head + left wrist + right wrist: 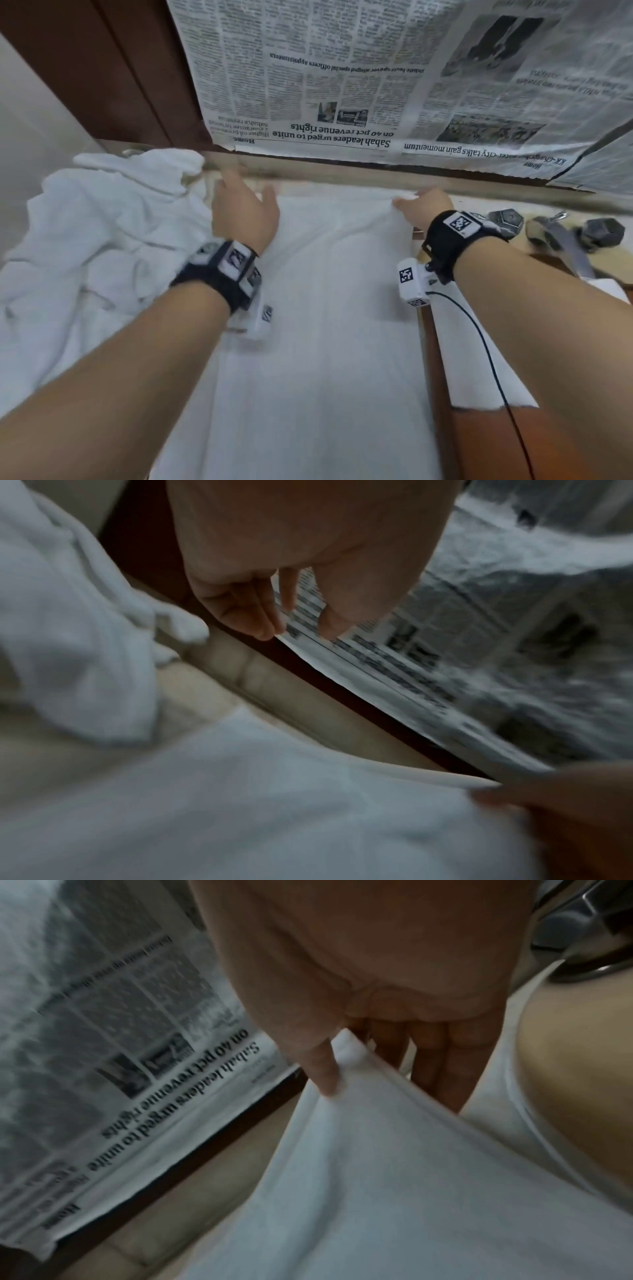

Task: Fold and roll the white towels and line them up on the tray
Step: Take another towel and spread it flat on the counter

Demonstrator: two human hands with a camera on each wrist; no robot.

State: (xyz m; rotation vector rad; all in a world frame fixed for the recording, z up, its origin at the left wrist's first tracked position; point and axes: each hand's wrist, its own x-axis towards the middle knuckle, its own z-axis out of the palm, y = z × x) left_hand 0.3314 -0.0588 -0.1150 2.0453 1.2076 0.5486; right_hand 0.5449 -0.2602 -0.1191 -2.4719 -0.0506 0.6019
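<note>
Right hand: I see thumb and fingers pinching the towel corner, upper right.
Left hand: I see fingers loosely curled, holding nothing, above the towel's upper left.

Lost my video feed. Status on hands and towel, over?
Right hand pinches the spread towel's far corner. Left hand open, no grip. Crumpled towel pile beside it, left.

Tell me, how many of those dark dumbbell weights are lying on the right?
2. One dumbbell lies just beyond the right hand, partly hidden by the wrist strap; the other dumbbell lies farther right, near the picture's edge. More could be hidden out of view.
</note>
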